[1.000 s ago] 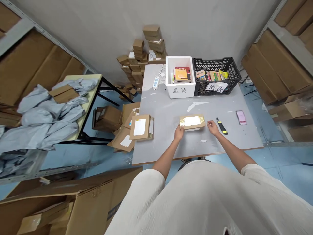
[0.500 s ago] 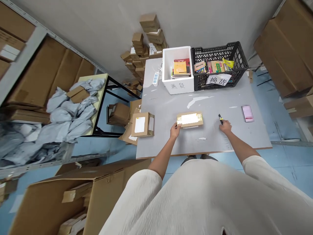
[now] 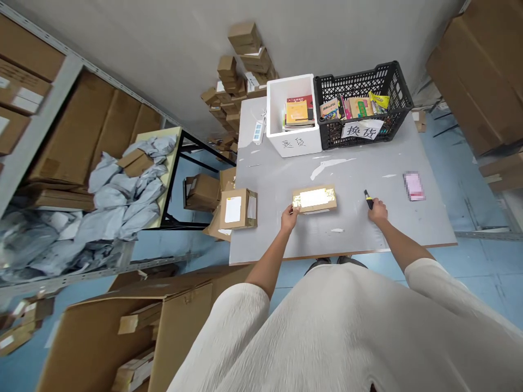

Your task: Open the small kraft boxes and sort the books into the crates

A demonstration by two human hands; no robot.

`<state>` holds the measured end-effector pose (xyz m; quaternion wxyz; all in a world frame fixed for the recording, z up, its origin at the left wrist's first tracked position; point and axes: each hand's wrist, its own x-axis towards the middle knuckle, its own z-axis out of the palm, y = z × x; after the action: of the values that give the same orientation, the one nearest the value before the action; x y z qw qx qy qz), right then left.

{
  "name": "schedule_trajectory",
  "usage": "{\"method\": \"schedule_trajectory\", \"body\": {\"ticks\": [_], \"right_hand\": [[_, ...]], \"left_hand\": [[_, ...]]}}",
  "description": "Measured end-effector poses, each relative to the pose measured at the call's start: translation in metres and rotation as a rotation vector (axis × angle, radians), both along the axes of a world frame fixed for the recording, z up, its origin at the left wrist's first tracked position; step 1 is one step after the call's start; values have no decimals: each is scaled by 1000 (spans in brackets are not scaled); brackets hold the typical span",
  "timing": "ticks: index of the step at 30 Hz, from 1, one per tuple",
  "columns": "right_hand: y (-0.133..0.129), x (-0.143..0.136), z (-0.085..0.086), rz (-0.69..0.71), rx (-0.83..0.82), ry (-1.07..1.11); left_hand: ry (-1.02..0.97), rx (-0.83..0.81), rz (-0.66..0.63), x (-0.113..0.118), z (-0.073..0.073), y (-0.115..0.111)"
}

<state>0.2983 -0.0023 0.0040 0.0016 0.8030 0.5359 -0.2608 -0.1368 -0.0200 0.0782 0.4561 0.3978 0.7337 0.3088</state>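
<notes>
A long cardboard box (image 3: 314,199) with a white label and shiny tape lies near the middle of the grey table (image 3: 278,239). My left hand (image 3: 290,218) grips its left end, fingers closed on the corner. To the right, my right hand (image 3: 378,210) is closed around a small black and yellow tool (image 3: 369,200), whose dark tip points away from me. That hand rests low over the tabletop, apart from the box.
A white bin (image 3: 296,144) and a black crate (image 3: 363,130) with books stand at the back. A labelled carton (image 3: 239,209) sits at the table's left edge, a pink item (image 3: 414,185) at right. A large open carton (image 3: 188,321) stands lower left.
The view has shifted slightly. Both hands keep their holds, and the box and tool look nearly unchanged in place on the table.
</notes>
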Motion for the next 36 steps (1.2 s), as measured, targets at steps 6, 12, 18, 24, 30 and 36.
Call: {"method": "schedule_trajectory", "body": {"ticks": [6, 12, 18, 24, 30, 36], "right_hand": [[14, -12, 29, -139, 139, 181], [49, -50, 88, -7, 391, 364], [55, -125, 150, 568, 291, 356], [46, -194, 178, 947, 200, -50], [42, -220, 186, 1001, 131, -243], [40, -228, 192, 1003, 83, -314]], "left_hand": [[-14, 18, 8, 0, -7, 2], [-71, 81, -5, 0, -16, 3], [-113, 98, 13, 2, -21, 5], [-135, 114, 20, 4, -25, 2], [-152, 123, -36, 3, -33, 1], [-129, 168, -68, 2, -41, 2]]}}
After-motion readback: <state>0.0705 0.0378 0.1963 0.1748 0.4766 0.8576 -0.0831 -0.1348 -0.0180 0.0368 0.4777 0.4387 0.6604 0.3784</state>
